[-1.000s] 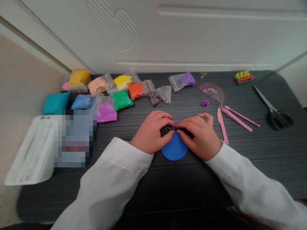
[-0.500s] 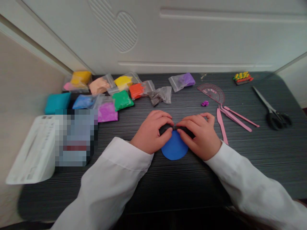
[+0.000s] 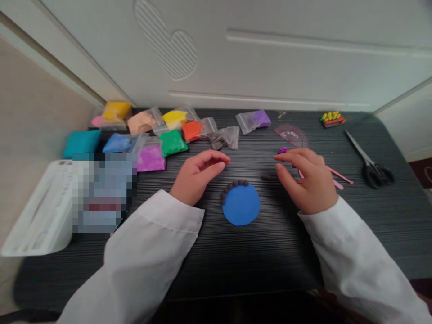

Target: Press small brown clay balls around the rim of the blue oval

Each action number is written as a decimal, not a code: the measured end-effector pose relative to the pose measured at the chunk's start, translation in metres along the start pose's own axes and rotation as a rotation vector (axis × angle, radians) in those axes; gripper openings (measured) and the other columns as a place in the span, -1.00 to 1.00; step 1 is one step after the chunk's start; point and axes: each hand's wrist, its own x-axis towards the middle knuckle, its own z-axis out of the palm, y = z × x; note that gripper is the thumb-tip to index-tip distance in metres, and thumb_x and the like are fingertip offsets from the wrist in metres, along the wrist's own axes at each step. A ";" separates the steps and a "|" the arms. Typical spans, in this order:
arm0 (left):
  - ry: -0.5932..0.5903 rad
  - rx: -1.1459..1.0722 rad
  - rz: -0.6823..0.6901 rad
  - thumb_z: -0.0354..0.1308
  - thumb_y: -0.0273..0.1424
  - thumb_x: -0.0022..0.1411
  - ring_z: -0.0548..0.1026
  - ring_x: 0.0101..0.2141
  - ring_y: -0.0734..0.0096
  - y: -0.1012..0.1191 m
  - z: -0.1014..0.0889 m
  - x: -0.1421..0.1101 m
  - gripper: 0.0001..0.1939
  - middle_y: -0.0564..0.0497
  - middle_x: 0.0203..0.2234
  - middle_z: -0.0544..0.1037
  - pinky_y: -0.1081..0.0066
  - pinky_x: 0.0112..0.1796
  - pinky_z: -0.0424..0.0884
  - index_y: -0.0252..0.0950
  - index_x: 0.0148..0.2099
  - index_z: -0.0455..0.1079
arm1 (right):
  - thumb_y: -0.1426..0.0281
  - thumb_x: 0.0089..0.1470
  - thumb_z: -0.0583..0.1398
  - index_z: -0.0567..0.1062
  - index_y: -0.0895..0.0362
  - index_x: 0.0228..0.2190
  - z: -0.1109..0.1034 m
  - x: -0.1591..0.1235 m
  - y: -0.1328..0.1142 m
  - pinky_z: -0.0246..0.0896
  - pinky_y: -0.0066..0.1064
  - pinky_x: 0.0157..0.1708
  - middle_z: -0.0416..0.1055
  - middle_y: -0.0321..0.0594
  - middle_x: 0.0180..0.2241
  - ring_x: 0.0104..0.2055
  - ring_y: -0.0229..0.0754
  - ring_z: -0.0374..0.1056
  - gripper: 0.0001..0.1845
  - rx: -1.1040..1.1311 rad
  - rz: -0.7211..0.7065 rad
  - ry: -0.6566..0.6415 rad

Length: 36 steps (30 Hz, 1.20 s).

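A flat blue clay disc [image 3: 241,206] lies on the dark table in front of me. Several small black clay balls [image 3: 230,186] sit in a curved row along its upper left edge. My left hand [image 3: 199,175] hovers to the upper left of the disc, thumb and fingers apart, holding nothing. To the right, my right hand [image 3: 305,180] is raised with its thumb and forefinger apart and nothing visible between them. A small black clay piece [image 3: 266,177] rests on the table just left of my right fingertips.
Bags of coloured clay, among them a green one [image 3: 173,142] and a purple one [image 3: 261,118], line the back left. A protractor [image 3: 292,135], pink tools [image 3: 339,173] partly behind my right hand, and scissors [image 3: 369,164] lie at right. A white tray [image 3: 40,207] stands at far left.
Both hands have drawn apart from the disc's top edge, the left going left and the right going right. The row of black balls and a loose black piece are now uncovered.
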 end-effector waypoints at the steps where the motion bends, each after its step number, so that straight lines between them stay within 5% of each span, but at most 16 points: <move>1: 0.017 -0.071 -0.011 0.08 -0.41 0.04 0.38 -0.31 0.39 -0.001 -0.001 0.001 -0.87 0.02 -0.40 0.45 0.38 -0.21 0.26 -0.30 -0.32 0.37 | 0.34 -0.02 0.10 0.42 0.10 -0.28 0.000 0.000 0.002 0.04 -0.23 -0.21 0.37 -0.18 -0.29 -0.19 -0.11 0.25 -0.78 -0.013 -0.029 -0.061; 7: 0.030 -0.321 -0.067 0.10 -0.47 0.00 0.39 -0.35 0.44 -0.003 -0.001 0.004 -0.89 0.03 -0.43 0.46 0.42 -0.24 0.27 -0.30 -0.35 0.40 | 0.38 0.01 0.07 0.42 0.09 -0.29 0.012 -0.002 0.005 0.11 -0.29 -0.27 0.38 -0.21 -0.29 -0.24 -0.16 0.28 -0.80 0.009 -0.134 -0.370; 15: 0.021 -0.439 -0.111 0.10 -0.48 -0.01 0.41 -0.36 0.46 0.000 -0.004 0.005 -0.88 0.02 -0.46 0.47 0.46 -0.29 0.28 -0.33 -0.36 0.41 | 0.35 -0.03 0.11 0.33 0.12 -0.37 0.011 -0.002 0.000 0.18 -0.46 -0.49 0.38 -0.29 -0.48 -0.48 -0.29 0.29 -0.87 0.174 0.052 -0.122; 22: 0.004 -0.522 -0.132 0.09 -0.49 0.00 0.41 -0.36 0.48 -0.002 -0.007 0.007 -0.88 0.01 -0.46 0.46 0.48 -0.30 0.28 -0.34 -0.35 0.40 | 0.41 0.03 0.03 0.38 0.10 -0.27 0.012 -0.001 -0.002 0.23 -0.39 -0.32 0.41 -0.25 -0.34 -0.33 -0.25 0.33 -0.80 0.292 0.011 -0.079; 28: 0.016 -0.573 -0.163 0.10 -0.47 -0.02 0.42 -0.37 0.47 -0.002 -0.009 0.009 -0.86 -0.01 -0.45 0.47 0.47 -0.31 0.29 -0.35 -0.33 0.39 | 0.37 0.07 -0.03 0.30 0.10 -0.15 0.018 -0.004 -0.003 0.23 -0.42 -0.42 0.39 -0.26 -0.41 -0.47 -0.31 0.32 -0.71 0.404 0.121 -0.092; 36: 0.005 -0.575 -0.167 0.09 -0.46 -0.01 0.42 -0.36 0.44 -0.004 -0.011 0.010 -0.85 -0.03 -0.46 0.47 0.45 -0.28 0.30 -0.36 -0.32 0.39 | 0.20 0.03 0.01 0.34 0.11 -0.49 0.025 0.000 0.000 0.09 -0.46 -0.56 0.28 -0.36 -0.64 -0.59 -0.32 0.20 -0.74 0.405 0.217 0.018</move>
